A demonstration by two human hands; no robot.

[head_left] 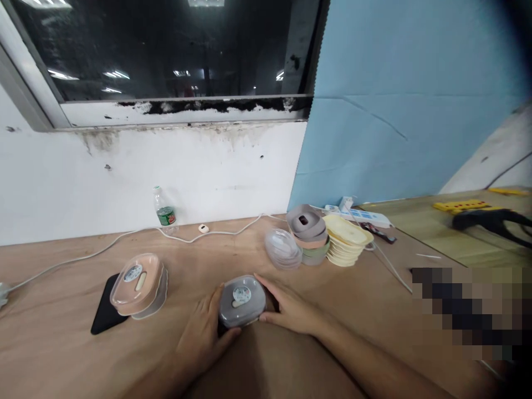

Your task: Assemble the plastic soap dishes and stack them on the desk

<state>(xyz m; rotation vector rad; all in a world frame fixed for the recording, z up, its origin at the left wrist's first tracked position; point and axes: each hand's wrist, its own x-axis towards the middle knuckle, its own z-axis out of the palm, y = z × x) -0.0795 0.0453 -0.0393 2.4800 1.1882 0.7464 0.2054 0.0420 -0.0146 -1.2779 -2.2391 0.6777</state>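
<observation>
A grey lidded food box [249, 311] with a clear top and a round label rests near the front of the table. My left hand [203, 327] clasps its left side, thumb along the near edge. On the right side, my right hand [291, 307] grips the box with fingers at the far corner and thumb at the near one. To the left, a pink lidded box [135, 299] sits on top of a grey one [155, 303], partly over a black flat phone-like slab [103, 310]. The underside of the box in my hands is hidden.
Behind on the right stand clear lids [283, 249], stacked grey, pink and green tubs [307, 224], and stacked cream lids [347, 235]. A bottle [165, 210], a white cable [124, 234] and a power strip [366, 215] lie along the wall. Blurred yellow-black items [461, 206] are far right.
</observation>
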